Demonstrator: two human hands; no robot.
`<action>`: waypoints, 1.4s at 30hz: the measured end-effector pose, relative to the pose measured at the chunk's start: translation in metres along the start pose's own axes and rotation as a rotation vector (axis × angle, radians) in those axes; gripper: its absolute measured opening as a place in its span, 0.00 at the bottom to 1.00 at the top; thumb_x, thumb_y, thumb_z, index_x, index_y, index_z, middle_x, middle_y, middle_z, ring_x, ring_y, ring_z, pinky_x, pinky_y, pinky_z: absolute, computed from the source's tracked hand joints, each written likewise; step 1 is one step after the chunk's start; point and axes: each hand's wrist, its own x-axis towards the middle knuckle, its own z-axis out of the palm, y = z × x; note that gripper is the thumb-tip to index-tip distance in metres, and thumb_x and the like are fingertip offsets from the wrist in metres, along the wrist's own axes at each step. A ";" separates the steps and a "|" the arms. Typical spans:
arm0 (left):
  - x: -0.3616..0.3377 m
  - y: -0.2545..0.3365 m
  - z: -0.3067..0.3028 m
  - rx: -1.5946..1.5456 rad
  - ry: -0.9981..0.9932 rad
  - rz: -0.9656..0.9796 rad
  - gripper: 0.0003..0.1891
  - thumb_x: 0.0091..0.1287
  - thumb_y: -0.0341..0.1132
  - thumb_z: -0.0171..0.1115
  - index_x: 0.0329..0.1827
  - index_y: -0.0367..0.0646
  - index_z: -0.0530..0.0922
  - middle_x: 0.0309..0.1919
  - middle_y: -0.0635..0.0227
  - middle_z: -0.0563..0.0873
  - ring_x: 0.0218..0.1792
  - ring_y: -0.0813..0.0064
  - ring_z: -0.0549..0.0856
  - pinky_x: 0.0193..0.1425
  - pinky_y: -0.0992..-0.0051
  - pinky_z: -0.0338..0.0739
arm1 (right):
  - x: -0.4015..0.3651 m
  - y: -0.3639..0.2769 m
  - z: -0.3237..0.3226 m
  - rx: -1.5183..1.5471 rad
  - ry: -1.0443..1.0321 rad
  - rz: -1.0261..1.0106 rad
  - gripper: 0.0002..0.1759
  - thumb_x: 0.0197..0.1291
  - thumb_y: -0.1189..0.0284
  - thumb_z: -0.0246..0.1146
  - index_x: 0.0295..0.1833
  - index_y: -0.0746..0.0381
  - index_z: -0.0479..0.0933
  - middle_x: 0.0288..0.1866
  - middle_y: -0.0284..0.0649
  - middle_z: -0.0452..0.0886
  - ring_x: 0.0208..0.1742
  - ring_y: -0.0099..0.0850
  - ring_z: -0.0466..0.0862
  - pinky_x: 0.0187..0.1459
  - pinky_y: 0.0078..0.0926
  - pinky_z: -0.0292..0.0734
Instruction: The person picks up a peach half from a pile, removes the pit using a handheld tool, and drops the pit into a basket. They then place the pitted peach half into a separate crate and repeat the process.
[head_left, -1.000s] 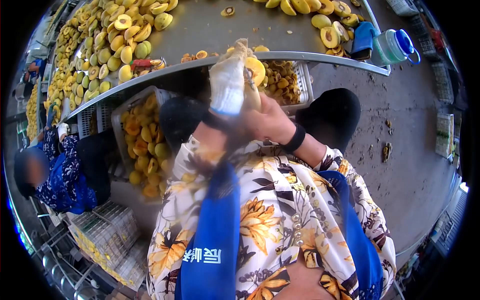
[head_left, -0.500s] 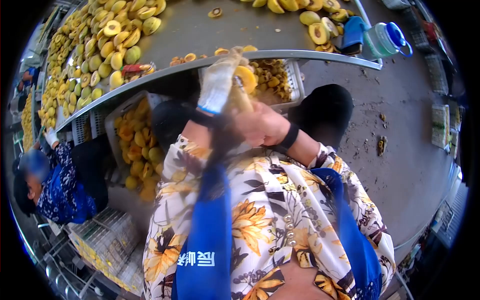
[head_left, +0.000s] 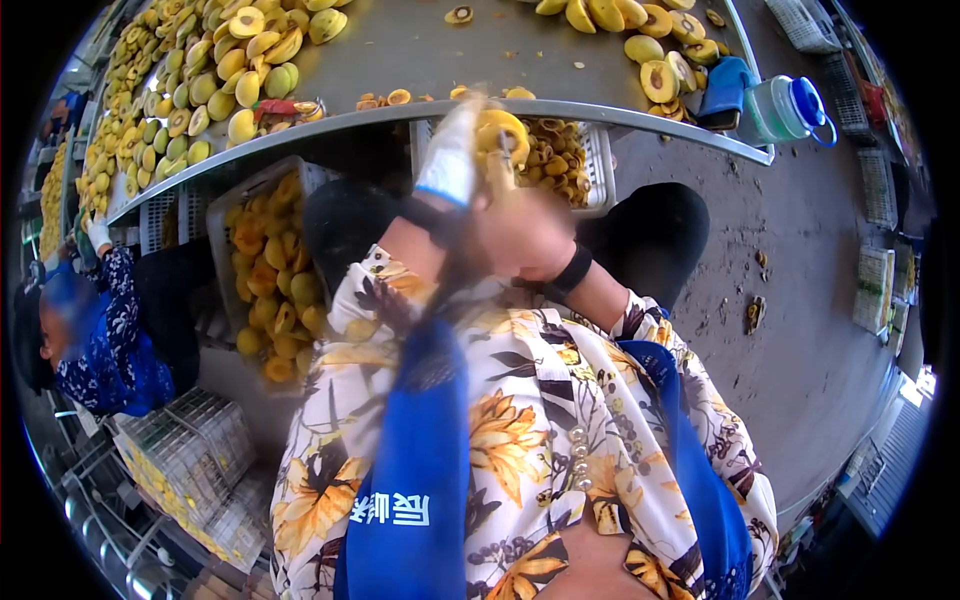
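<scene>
My left hand (head_left: 452,150), in a white glove, is closed around a yellow fruit half (head_left: 500,132) just below the table edge. Bare and blurred, my right hand (head_left: 525,235) is wrapped round the handle of a thin tool (head_left: 505,165), whose tip touches the fruit. Under both hands is a white crate (head_left: 600,165) of yellow fruit pieces. Another crate (head_left: 222,250), full of yellow-orange fruit, stands to the left.
The metal table (head_left: 400,60) bears many halved fruits (head_left: 240,60), a red-handled item (head_left: 275,107), a blue case (head_left: 727,85) and a water bottle (head_left: 775,108). A co-worker (head_left: 120,330) sits at the left. Wire crates (head_left: 190,450) stand lower left.
The view has shifted slightly, so table and crates appear a little further right. The fruit half in my left hand is tilted differently, and my right hand has moved slightly right.
</scene>
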 end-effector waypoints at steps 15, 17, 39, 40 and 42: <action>-0.024 0.028 -0.058 -0.325 -0.091 0.256 0.23 0.71 0.54 0.42 0.45 0.43 0.76 0.43 0.61 0.82 0.40 0.60 0.83 0.33 0.60 0.81 | 0.016 -0.007 -0.016 -1.196 0.503 -0.516 0.12 0.55 0.71 0.63 0.43 0.64 0.73 0.26 0.36 0.78 0.21 0.25 0.77 0.24 0.23 0.73; -0.033 0.021 -0.066 -0.253 -0.117 0.200 0.20 0.71 0.51 0.45 0.46 0.44 0.75 0.44 0.62 0.81 0.42 0.63 0.83 0.36 0.64 0.81 | 0.014 -0.007 0.006 -1.174 0.467 -0.582 0.17 0.51 0.72 0.66 0.47 0.64 0.74 0.31 0.39 0.81 0.34 0.27 0.82 0.39 0.25 0.76; -0.076 0.053 -0.114 0.206 0.439 0.608 0.16 0.67 0.43 0.55 0.53 0.45 0.72 0.33 0.67 0.82 0.27 0.74 0.83 0.19 0.80 0.72 | 0.018 -0.020 -0.020 -1.153 0.544 -0.625 0.08 0.54 0.71 0.63 0.36 0.63 0.74 0.25 0.50 0.78 0.27 0.43 0.81 0.31 0.33 0.74; -0.082 0.063 -0.139 0.391 0.536 0.679 0.17 0.67 0.44 0.54 0.53 0.46 0.73 0.33 0.68 0.82 0.27 0.77 0.82 0.18 0.81 0.71 | 0.008 -0.030 -0.024 -1.175 0.595 -0.658 0.08 0.54 0.71 0.63 0.36 0.63 0.73 0.25 0.51 0.78 0.28 0.45 0.80 0.31 0.34 0.74; -0.094 0.081 -0.196 0.804 0.886 0.492 0.22 0.65 0.50 0.55 0.55 0.45 0.75 0.39 0.62 0.83 0.35 0.71 0.83 0.27 0.74 0.78 | -0.011 -0.051 -0.027 -1.209 0.687 -0.715 0.08 0.54 0.71 0.62 0.36 0.63 0.73 0.26 0.52 0.78 0.29 0.49 0.80 0.31 0.37 0.74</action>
